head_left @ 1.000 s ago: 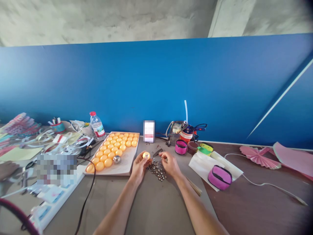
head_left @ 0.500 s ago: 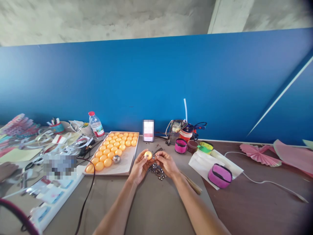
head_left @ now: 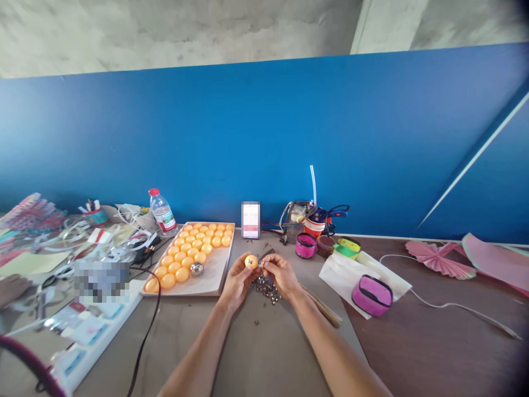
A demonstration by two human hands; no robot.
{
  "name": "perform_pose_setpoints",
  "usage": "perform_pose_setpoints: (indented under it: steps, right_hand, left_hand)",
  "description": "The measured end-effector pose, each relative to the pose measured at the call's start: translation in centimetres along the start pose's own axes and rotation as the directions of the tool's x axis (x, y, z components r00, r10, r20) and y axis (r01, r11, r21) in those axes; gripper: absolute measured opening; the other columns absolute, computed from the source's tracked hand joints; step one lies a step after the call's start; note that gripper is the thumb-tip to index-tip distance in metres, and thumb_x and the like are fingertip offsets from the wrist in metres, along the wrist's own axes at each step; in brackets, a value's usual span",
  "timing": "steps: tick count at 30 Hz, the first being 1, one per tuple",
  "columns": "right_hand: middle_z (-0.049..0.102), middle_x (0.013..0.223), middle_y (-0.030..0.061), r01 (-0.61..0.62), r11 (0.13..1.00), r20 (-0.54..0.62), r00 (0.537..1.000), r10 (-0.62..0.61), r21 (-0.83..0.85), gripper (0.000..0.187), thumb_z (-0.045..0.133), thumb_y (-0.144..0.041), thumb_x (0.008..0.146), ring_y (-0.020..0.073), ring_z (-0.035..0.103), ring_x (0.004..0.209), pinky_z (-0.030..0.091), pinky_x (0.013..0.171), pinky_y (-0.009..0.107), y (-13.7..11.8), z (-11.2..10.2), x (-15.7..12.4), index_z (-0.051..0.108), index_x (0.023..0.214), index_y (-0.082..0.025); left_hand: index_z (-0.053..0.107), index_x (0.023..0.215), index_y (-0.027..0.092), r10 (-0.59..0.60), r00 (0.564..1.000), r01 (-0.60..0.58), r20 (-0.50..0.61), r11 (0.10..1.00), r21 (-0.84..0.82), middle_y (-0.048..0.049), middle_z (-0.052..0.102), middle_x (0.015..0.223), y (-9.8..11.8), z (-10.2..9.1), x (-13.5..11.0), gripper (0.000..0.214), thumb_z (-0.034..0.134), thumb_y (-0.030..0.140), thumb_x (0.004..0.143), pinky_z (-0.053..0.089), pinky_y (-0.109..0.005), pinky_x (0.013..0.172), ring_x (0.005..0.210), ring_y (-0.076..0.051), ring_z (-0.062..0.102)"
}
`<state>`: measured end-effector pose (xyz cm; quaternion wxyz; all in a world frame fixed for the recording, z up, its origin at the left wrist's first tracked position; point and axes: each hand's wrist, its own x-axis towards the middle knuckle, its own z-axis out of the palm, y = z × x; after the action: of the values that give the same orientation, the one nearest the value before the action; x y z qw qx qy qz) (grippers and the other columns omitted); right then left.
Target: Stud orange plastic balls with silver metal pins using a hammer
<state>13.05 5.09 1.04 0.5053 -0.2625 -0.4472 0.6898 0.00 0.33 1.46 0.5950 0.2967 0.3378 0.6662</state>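
My left hand (head_left: 235, 280) is closed on an orange ball (head_left: 250, 261), held up just above the table. My right hand (head_left: 282, 273) pinches something small and silvery against the ball's right side; I cannot make out what it is. Below both hands lies a pile of small shiny metal pieces (head_left: 266, 288). To the left stands a white tray (head_left: 215, 278) with several orange balls (head_left: 194, 246) in rows and one silver ball (head_left: 196, 268).
A water bottle (head_left: 162, 212), a black cable (head_left: 146, 331) and paper clutter lie at the left. Pink tape rolls (head_left: 306, 246), a glue gun (head_left: 326, 216) and a pink pouch (head_left: 371, 295) on white paper sit at the right. Another person's hand (head_left: 12, 288) shows at the far left.
My right hand came up from the pile of metal pieces to the ball in my left hand. Both hands now meet at the ball, slightly higher.
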Motion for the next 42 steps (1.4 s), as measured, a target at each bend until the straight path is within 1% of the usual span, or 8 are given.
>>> perform_pose_setpoints:
  steps: [5,9,12,17,22,28,33,42]
  right_hand:
    - [0.048,0.057,-0.006,0.037,0.997,-0.008,0.999,-0.038,-0.067,0.016,0.067,-0.03,0.063,0.0073,0.038,0.05,0.032,0.053,0.021,0.3,0.8,-0.3,0.056,0.065,-0.019]
    - [0.047,0.057,-0.006,0.032,0.997,0.029,0.999,-0.03,-0.074,0.017,0.065,-0.033,0.065,0.0079,0.04,0.052,0.033,0.054,0.021,0.5,0.9,-0.4,0.053,0.065,-0.02]
    - [0.048,0.056,-0.0061,-0.004,1.0,0.044,0.999,0.003,0.005,0.019,0.064,-0.033,0.066,0.0085,0.042,0.051,0.034,0.055,0.022,0.3,1.0,-0.5,0.051,0.067,-0.02]
    - [0.057,0.067,-0.0038,-0.066,0.982,0.069,0.996,0.054,0.177,0.021,0.069,-0.03,0.063,0.0063,0.044,0.049,0.035,0.054,0.021,-0.6,1.0,-0.7,0.051,0.066,-0.019]
    - [0.057,0.062,-0.0043,-0.091,0.961,0.084,0.994,0.071,0.26,0.019,0.072,-0.026,0.062,0.0053,0.044,0.048,0.037,0.052,0.02,-0.7,0.9,-0.5,0.057,0.07,-0.018]
    - [0.056,0.063,-0.0043,-0.161,0.919,0.187,0.977,0.098,0.36,0.015,0.072,-0.022,0.066,0.0042,0.041,0.047,0.039,0.053,0.02,-0.5,1.0,-0.7,0.058,0.073,-0.018]
    - [0.053,0.063,-0.0046,-0.18,0.892,0.209,0.973,0.099,0.415,0.013,0.07,-0.02,0.068,0.0053,0.04,0.049,0.037,0.054,0.021,-0.3,0.9,-0.7,0.057,0.072,-0.019]
    - [0.048,0.059,-0.0055,-0.203,0.886,0.248,0.963,0.104,0.416,0.016,0.073,-0.021,0.064,0.0061,0.037,0.051,0.036,0.055,0.022,-0.2,1.3,-0.9,0.057,0.069,-0.019]
  left_hand:
    - [0.06,0.102,0.019,0.028,1.0,-0.027,-0.014,0.998,0.063,-0.0036,0.063,0.093,-0.2,0.0,0.0,0.044,0.074,0.027,0.061,0.047,-0.029,0.076,0.076,-0.014,0.06]
    - [0.059,0.104,0.02,0.058,0.998,-0.059,0.006,0.994,0.089,-0.0029,0.063,0.094,-0.5,-0.2,0.1,0.043,0.072,0.026,0.064,0.047,-0.029,0.075,0.075,-0.014,0.06]
    - [0.059,0.104,0.02,0.069,0.998,-0.069,0.005,0.994,0.089,-0.0024,0.063,0.093,-0.5,-0.3,0.2,0.042,0.072,0.027,0.065,0.047,-0.029,0.073,0.073,-0.014,0.061]
    - [0.06,0.103,0.021,0.07,0.997,-0.068,-0.02,0.995,0.075,-0.0024,0.063,0.094,-0.3,-0.2,0.1,0.042,0.073,0.027,0.064,0.046,-0.028,0.074,0.073,-0.013,0.06]
    - [0.06,0.104,0.02,0.081,0.996,-0.08,-0.02,0.994,0.068,-0.0026,0.063,0.093,-0.2,0.0,-0.1,0.041,0.072,0.025,0.064,0.047,-0.026,0.071,0.072,-0.012,0.059]
    - [0.06,0.105,0.02,0.113,0.993,-0.112,-0.012,0.991,0.068,-0.0039,0.064,0.095,0.0,0.1,-0.2,0.043,0.072,0.026,0.065,0.047,-0.027,0.072,0.079,-0.015,0.06]
    - [0.06,0.105,0.02,0.16,0.987,-0.155,-0.027,0.978,0.14,-0.0043,0.065,0.096,-0.2,0.0,-0.2,0.042,0.071,0.028,0.065,0.046,-0.025,0.074,0.083,-0.015,0.06]
    - [0.06,0.106,0.018,0.247,0.969,-0.226,-0.019,0.913,0.338,-0.0058,0.065,0.097,-0.1,0.1,-0.3,0.043,0.07,0.03,0.066,0.046,-0.027,0.08,0.09,-0.017,0.06]
